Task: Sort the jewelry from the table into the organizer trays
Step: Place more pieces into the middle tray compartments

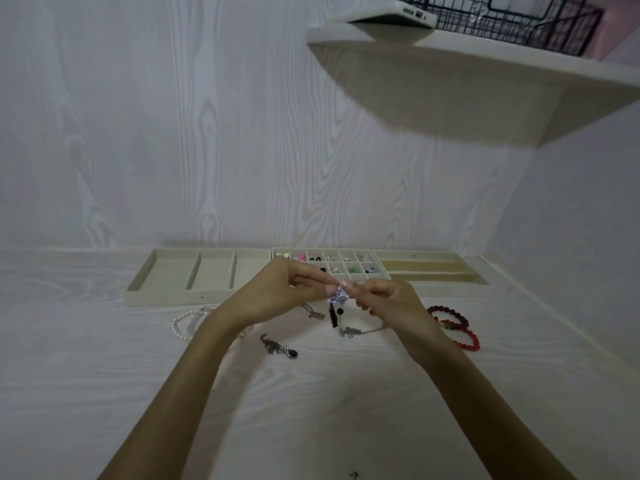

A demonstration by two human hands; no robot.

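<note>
Both hands meet above the table, in front of the trays. The left hand (287, 289) and right hand (391, 303) pinch between fingertips a small fan-shaped earring (337, 295), white and blue, from which a black tassel (334, 317) hangs.

Behind the hands, three cream organizer trays stand in a row against the wall. The middle tray (346, 263), a grid of small cells, holds small pieces: pink, black, green, silver, and one black-and-white. The left tray (194, 271) has three wide compartments, the right tray (429, 268) long narrow slots.

On the table (104, 375): a pearl bracelet (183, 323) at left, red bead bracelets (457, 327) at right, and silver pendants (277, 348) between the forearms.

Above, a shelf (485, 53) bears a phone (391, 15) and a wire basket (502, 19).
</note>
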